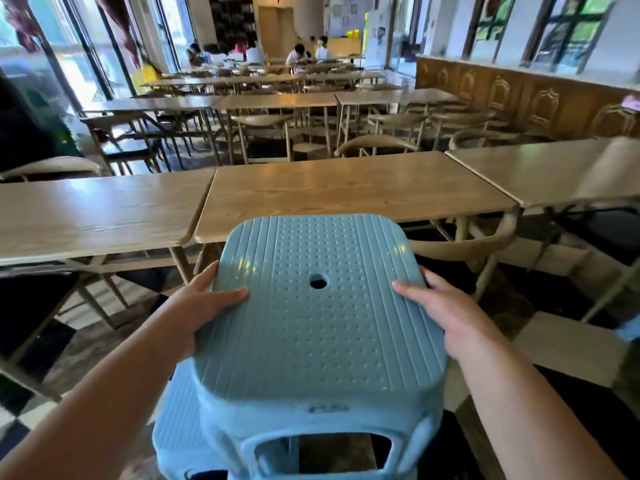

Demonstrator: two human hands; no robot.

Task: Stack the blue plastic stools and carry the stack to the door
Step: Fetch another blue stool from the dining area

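A light blue plastic stool (318,327) fills the lower middle of the head view, its dotted seat with a round centre hole tilted toward me. My left hand (194,306) grips the seat's left edge, thumb lying on top. My right hand (440,306) grips the right edge the same way. Below the top stool, more blue plastic (180,420) shows at the lower left, so the stool appears to sit on another one; how many are stacked is hidden.
Just ahead runs a row of wooden tables (346,192) with wooden chairs (460,251) tucked under them. More tables and chairs fill the room behind, with people seated far back. Glass doors and windows (69,64) line the left side. The floor is checkered.
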